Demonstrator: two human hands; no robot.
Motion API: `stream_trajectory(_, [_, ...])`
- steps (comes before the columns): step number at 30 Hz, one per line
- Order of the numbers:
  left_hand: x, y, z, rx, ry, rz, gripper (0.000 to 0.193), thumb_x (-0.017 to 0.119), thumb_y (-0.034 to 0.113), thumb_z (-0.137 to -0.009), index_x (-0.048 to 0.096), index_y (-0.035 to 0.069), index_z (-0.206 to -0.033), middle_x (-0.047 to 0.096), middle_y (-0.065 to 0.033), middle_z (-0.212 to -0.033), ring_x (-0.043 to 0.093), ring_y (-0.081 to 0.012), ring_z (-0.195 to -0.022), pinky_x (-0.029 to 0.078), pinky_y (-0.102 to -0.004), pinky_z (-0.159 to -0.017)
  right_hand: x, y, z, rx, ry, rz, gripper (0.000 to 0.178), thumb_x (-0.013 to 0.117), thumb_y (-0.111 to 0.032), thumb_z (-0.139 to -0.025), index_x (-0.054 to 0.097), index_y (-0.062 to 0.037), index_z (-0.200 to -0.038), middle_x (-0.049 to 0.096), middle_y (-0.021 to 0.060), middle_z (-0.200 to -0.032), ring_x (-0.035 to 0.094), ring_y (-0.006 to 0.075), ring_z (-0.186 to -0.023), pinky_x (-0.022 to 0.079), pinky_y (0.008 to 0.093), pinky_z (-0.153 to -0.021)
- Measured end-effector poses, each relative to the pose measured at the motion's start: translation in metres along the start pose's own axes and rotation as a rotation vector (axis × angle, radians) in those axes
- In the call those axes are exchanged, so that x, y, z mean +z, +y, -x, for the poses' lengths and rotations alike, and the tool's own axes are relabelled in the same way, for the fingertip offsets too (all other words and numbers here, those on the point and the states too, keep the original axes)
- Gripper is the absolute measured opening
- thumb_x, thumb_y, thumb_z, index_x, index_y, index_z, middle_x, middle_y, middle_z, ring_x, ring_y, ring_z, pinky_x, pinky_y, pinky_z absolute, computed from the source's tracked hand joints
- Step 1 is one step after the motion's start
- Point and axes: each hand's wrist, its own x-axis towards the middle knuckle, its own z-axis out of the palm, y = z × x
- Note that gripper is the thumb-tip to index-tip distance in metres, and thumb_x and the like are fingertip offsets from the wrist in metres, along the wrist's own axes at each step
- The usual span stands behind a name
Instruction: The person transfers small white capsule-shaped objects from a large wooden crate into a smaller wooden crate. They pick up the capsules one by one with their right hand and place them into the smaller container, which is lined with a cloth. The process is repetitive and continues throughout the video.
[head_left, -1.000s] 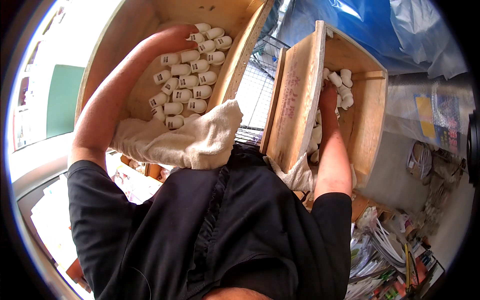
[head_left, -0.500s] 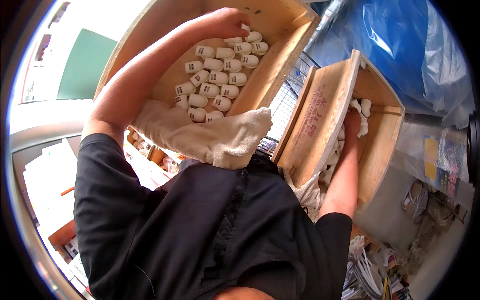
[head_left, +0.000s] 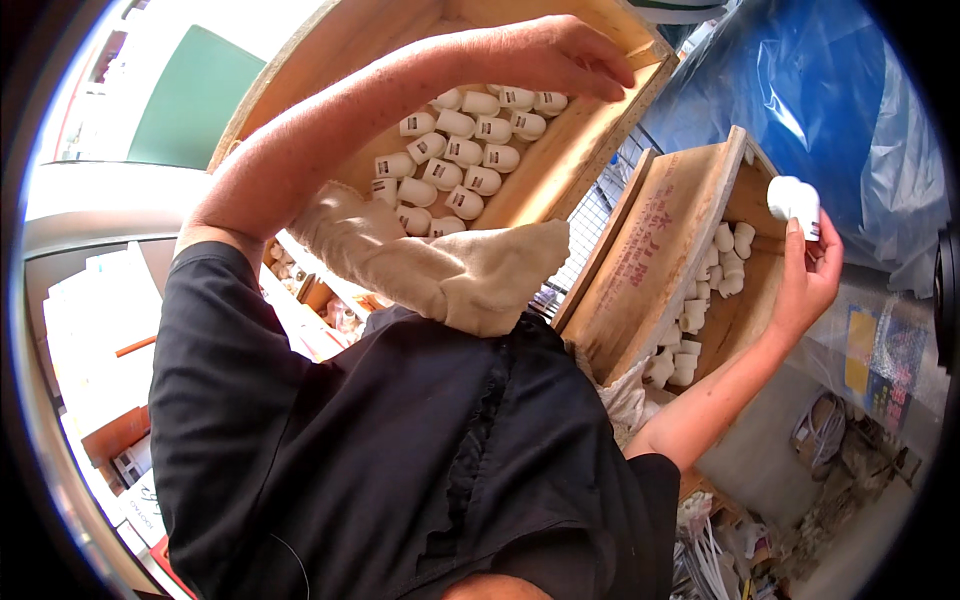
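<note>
The person's right hand (head_left: 808,285) holds a white elbow fitting (head_left: 797,203) up past the far side of the right wooden box (head_left: 645,255). Its grip is clamped on the fitting's lower end, thumb on the near face and fingers behind; holding it by one end probably leaves the bend and the other end free. The loose white fittings (head_left: 732,268) in that box lie at mixed angles, several touching, as if nothing there calls for order.

The left hand (head_left: 580,60) reaches across the left wooden box (head_left: 595,130) to its right wall. Its grip is apart, fingers spread with nothing visible between them. Below that forearm, the arranged white fittings (head_left: 463,152) lie close together in staggered rows, most with a small dark mark facing up; such close spacing likely saves room and keeps them from rolling.

A beige cloth (head_left: 440,265) drapes over the left box's near edge, against the black shirt (head_left: 400,430), perhaps to pad the body from hard wood. A lighter cloth (head_left: 628,395) hangs at the right box's near end, possibly for the same reason. Both boxes tilt in this view, with wire mesh (head_left: 605,190) showing between them.
</note>
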Motion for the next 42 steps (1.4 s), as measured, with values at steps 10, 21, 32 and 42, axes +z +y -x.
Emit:
stream_trajectory(10, [0.017, 0.032, 0.015, 0.044, -0.155, 0.264, 0.053, 0.054, 0.044, -0.089, 0.052, 0.005, -0.125, 0.066, -0.0083, -0.101, 0.063, -0.014, -0.091, 0.052, -0.0299, -0.081, 0.083, -0.075, 0.04, -0.643, 0.055, 0.117, 0.042, 0.073, -0.005, -0.07, 0.059, -0.0055, -0.11, 0.056, 0.0085, -0.101, 0.058, 0.0237, -0.091, 0.049, 0.0332, -0.079])
stream_trajectory(21, [0.04, 0.029, 0.018, -0.141, -0.067, 0.795, 0.044, 0.056, 0.035, -0.091, 0.056, 0.0, -0.117, 0.065, -0.0088, -0.1, 0.063, -0.0154, -0.089, 0.053, -0.0299, -0.082, 0.109, -0.072, 0.055, -0.747, 0.049, 0.13, 0.043, 0.074, 0.0, -0.072, 0.06, -0.0051, -0.111, 0.053, 0.0067, -0.105, 0.056, 0.0205, -0.099, 0.049, 0.0311, -0.085])
stream_trajectory(32, [0.043, 0.013, 0.014, -0.199, 0.01, 1.12, 0.04, 0.062, 0.026, -0.088, 0.053, -0.003, -0.114, 0.062, -0.014, -0.104, 0.064, -0.0232, -0.091, 0.053, -0.0352, -0.083, 0.118, -0.07, 0.052, -0.759, 0.008, 0.041, 0.044, 0.069, 0.001, -0.075, 0.055, -0.0039, -0.116, 0.055, 0.0092, -0.11, 0.056, 0.0232, -0.102, 0.049, 0.0321, -0.086])
stream_trajectory(42, [-0.045, -0.069, 0.004, -0.292, 0.351, 0.819, 0.039, 0.062, 0.024, -0.088, 0.055, -0.006, -0.112, 0.063, -0.0127, -0.102, 0.064, -0.0217, -0.088, 0.056, -0.0345, -0.075, 0.12, -0.055, 0.05, -0.561, -0.006, -0.148, 0.039, 0.062, 0.001, -0.077, 0.054, -0.0026, -0.115, 0.058, 0.0119, -0.111, 0.058, 0.0218, -0.091, 0.05, 0.0298, -0.076])
